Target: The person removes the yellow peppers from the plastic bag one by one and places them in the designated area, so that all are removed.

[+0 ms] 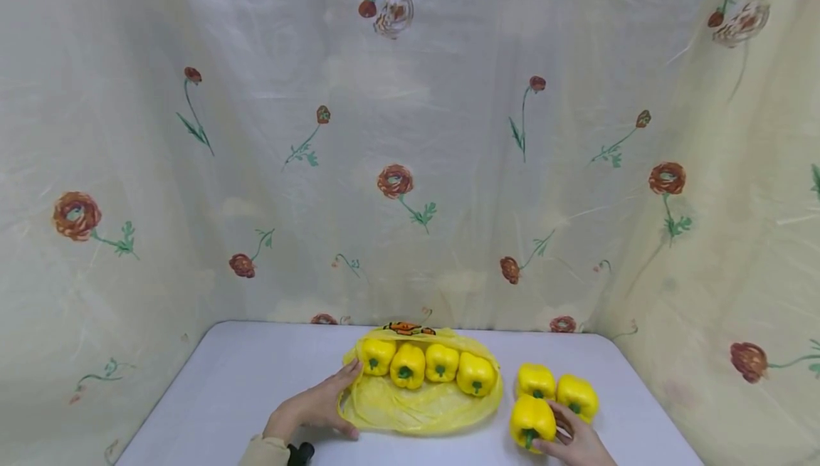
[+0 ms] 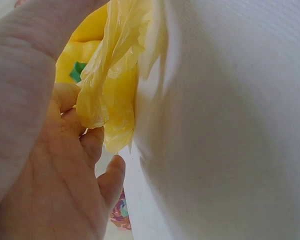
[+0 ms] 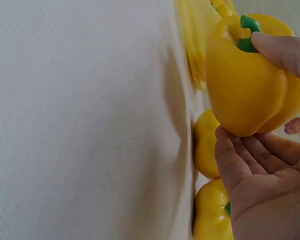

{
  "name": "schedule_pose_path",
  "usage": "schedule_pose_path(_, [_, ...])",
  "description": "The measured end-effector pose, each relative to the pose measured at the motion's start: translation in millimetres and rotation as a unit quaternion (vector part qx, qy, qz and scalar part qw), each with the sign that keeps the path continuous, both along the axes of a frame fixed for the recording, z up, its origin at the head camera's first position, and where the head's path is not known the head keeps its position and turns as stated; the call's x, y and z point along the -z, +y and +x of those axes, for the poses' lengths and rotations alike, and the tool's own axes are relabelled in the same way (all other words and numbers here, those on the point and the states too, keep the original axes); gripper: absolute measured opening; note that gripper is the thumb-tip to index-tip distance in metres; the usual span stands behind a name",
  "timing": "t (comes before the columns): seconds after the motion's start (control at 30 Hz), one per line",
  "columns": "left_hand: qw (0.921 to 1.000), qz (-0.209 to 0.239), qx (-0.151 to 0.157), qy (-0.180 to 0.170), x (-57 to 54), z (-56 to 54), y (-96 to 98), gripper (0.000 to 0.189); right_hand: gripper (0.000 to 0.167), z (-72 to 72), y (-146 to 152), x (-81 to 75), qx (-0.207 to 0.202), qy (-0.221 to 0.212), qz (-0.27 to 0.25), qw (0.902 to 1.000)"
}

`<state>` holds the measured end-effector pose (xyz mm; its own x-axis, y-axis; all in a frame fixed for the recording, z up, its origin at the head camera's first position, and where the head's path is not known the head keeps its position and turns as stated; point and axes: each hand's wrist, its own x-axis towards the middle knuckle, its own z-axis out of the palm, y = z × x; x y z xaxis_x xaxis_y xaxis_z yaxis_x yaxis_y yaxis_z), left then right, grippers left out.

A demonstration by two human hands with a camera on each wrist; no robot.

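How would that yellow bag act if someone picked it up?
The yellow bag looks floppy: its thin film wrinkles and droops beside the left hand. Lifted by one edge, it would probably sag. The four peppers inside might roll, being rounded, since its mouth gapes open.

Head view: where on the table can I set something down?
Bare table lies left of the left hand and yellow bag, and right of the two loose peppers. Crowded: around those, where the right hand holds another pepper.
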<state>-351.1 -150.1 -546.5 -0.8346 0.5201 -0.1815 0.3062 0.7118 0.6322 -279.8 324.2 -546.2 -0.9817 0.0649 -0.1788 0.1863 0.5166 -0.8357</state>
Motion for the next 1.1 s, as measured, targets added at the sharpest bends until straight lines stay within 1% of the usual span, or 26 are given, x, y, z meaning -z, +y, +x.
schedule_pose_path(0.2, [1.0,-0.001,-0.001,0.001,-0.2,0.5,-0.2,0.12,0.102,-0.9,2,2.1,0.004,-0.013,0.002,0.9999])
schedule_pose_path(0.43, [1.0,-0.003,-0.005,0.0,-1.6,0.9,0.5,0.12,0.102,-5.0,6,8.7,0.001,-0.027,0.005,0.9996])
schedule_pose_path(0.63, [1.0,-0.001,0.0,-0.002,-1.2,0.5,0.4,0.119,0.106,-6.6,8,14.3,0.002,-0.05,-0.02,0.9985])
schedule_pose_path(0.73, [1.0,0.0,0.005,-0.001,-1.3,0.8,0.2,0.118,0.105,-6.8,10,16.9,-0.005,-0.051,-0.026,0.9983])
schedule_pose_path(0.97, [1.0,-0.006,0.004,0.002,-2.9,1.0,-0.1,0.118,0.108,-8.3,11,15.2,-0.009,-0.072,-0.021,0.9972])
schedule_pose_path(1.1, [1.0,-0.005,0.008,0.003,-4.4,2.3,0.3,0.117,0.107,-8.7,8,13.4,-0.011,-0.07,-0.01,0.9974])
